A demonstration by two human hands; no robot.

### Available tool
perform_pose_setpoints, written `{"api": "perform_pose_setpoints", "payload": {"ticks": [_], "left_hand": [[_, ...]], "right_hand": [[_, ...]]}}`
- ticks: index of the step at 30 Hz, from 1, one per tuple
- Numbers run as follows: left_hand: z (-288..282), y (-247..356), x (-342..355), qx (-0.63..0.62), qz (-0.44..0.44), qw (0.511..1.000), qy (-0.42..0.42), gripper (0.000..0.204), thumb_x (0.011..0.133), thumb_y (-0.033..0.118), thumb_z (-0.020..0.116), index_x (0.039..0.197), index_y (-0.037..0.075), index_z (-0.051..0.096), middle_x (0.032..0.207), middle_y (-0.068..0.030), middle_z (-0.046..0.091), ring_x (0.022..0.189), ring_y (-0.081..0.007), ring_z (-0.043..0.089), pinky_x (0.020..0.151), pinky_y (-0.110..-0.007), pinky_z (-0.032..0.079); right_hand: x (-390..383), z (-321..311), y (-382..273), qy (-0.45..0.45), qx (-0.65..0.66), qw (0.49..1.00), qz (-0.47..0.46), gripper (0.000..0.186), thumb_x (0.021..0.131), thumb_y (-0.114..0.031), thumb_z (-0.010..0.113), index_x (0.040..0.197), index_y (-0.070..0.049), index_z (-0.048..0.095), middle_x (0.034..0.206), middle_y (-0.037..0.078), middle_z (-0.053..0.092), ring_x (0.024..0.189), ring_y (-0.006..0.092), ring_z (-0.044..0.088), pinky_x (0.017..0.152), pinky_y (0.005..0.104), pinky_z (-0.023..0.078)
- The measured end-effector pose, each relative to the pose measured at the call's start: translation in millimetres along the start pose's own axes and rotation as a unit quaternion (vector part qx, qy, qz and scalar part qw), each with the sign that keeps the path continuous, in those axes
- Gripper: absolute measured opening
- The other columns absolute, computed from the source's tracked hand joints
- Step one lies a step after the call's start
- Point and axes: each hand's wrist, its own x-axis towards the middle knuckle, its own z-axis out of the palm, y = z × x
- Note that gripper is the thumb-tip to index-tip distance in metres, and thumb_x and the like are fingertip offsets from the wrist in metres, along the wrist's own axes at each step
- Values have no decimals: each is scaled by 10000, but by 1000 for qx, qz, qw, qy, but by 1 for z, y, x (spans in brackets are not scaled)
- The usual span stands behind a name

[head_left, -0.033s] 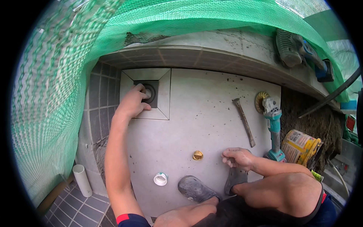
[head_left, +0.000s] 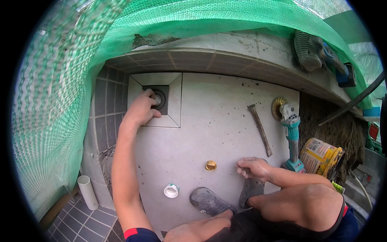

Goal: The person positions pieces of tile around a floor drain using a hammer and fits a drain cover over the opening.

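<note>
At the upper left, my left hand (head_left: 141,108) reaches over a round dark floor drain opening (head_left: 163,99) set in a dark square. Its fingers curl at the opening, with the thumb out by the square's lower edge; what they grip is hidden. Mitred pale tile strips (head_left: 174,105) frame the square. My right hand (head_left: 253,168) is closed above my right clog, its fingertips pressed together; anything inside is too small to make out. Left of it, a small brass-coloured round fitting (head_left: 211,165) rests on the large pale tile (head_left: 201,125). A short white plastic pipe fitting (head_left: 171,190) lies nearer me.
A flat chisel (head_left: 260,130) and a teal angle grinder (head_left: 291,137) lie on the right, beside a tipped yellow bucket (head_left: 320,156). Another power tool (head_left: 322,56) sits on the far ledge. Green netting (head_left: 193,24) hangs behind; a white pipe (head_left: 88,192) stands left.
</note>
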Motion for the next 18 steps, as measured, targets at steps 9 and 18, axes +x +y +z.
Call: {"api": "perform_pose_setpoints", "payload": {"ticks": [9,18], "left_hand": [[-1,1,-1,-1,-9,1000,24,429,706,112,859,1107,-1,760,1188,-136,624,1116,-337,604,953,-412,507],[29,-11,-32,-163,-56,925,338,170,897,66,678,1037,-7,741,1074,-177,708,964,-374,689,860,-399,541]], "right_hand": [[3,7,-4,-8,-7,1000,-3,174,1072,-250,574,1074,-89,640,905,-10,655,723,70,570,677,225,471],[2,2,0,-4,3,1000,-2,171,1071,-254,576,1065,-96,643,905,-12,663,726,68,569,680,226,470]]}}
